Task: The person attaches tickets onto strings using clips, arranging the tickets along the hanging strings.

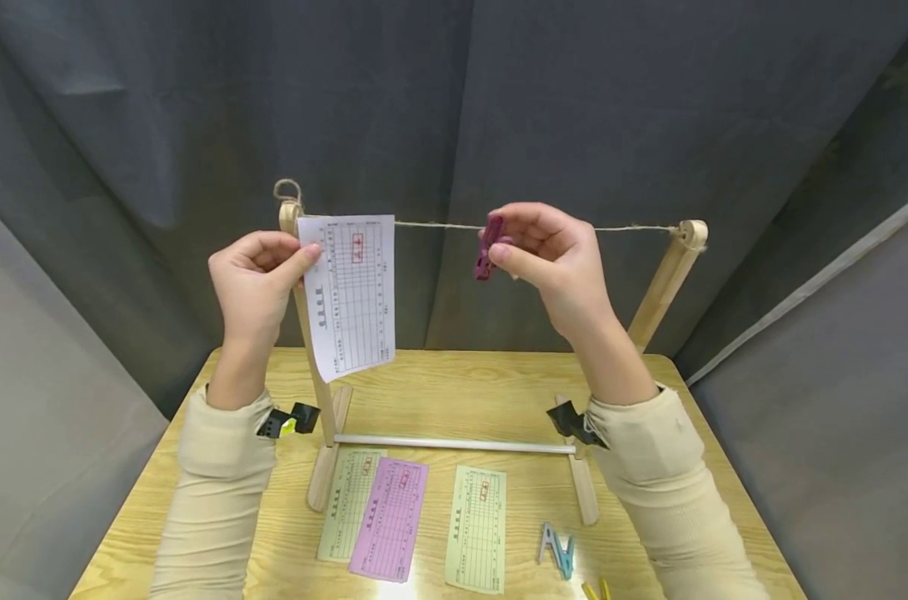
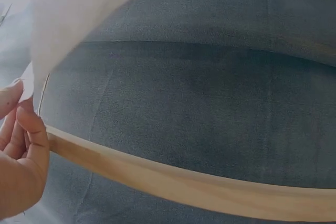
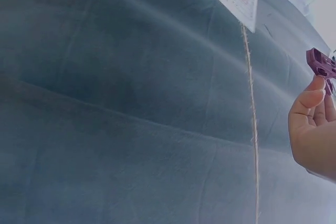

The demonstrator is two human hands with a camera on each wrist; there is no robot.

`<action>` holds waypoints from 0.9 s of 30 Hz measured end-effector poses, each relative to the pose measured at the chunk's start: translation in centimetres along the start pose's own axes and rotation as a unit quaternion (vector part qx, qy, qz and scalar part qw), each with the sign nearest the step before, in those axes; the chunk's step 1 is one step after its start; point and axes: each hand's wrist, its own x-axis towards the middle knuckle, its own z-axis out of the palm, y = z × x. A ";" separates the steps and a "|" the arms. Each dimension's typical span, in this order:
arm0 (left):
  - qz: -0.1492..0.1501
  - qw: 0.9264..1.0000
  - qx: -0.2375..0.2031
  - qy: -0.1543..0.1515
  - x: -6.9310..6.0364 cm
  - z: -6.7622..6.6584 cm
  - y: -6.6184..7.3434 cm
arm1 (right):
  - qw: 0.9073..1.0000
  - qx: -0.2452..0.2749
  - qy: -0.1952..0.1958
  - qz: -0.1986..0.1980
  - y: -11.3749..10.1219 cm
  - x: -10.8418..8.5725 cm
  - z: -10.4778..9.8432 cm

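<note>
My left hand (image 1: pixel 255 271) pinches the left edge of a white printed slip (image 1: pixel 352 308) between thumb and fingers. The slip hangs at the left end of a twine line (image 1: pixel 439 225), its top edge about level with the twine. In the left wrist view the slip's pale back (image 2: pixel 68 14) rises above the left hand (image 2: pixel 23 145). My right hand (image 1: pixel 559 262) pinches a purple clothespin (image 1: pixel 488 247) near the middle of the line, to the right of the slip. The right wrist view shows the purple clothespin (image 3: pixel 321 64) at the fingertips of the right hand (image 3: pixel 315 124).
The twine runs between a left wooden post (image 1: pixel 317 375) and a right wooden post (image 1: pixel 667 287), joined low by a white rod (image 1: pixel 454 444). On the table (image 1: pixel 454 375) lie green slips (image 1: pixel 475 533), a purple slip (image 1: pixel 389 521), a grey-and-blue clothespin (image 1: pixel 559 552) and something yellow (image 1: pixel 596 590).
</note>
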 end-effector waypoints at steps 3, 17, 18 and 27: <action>-0.006 1.000 0.008 0.005 0.0 -0.1 -0.1 | 1.000 0.013 -0.007 -0.008 -0.3 1.4 0.7; -0.035 0.999 -0.009 0.029 -0.1 -0.1 -0.4 | 0.998 0.030 -0.013 0.051 -0.3 7.1 4.3; -0.035 0.999 -0.008 0.030 -0.2 0.0 -0.4 | 0.998 0.028 -0.015 0.055 -0.2 7.3 4.6; -0.030 0.998 0.020 0.041 -0.5 0.0 -0.5 | 0.990 -0.078 -0.054 0.108 0.8 9.2 6.9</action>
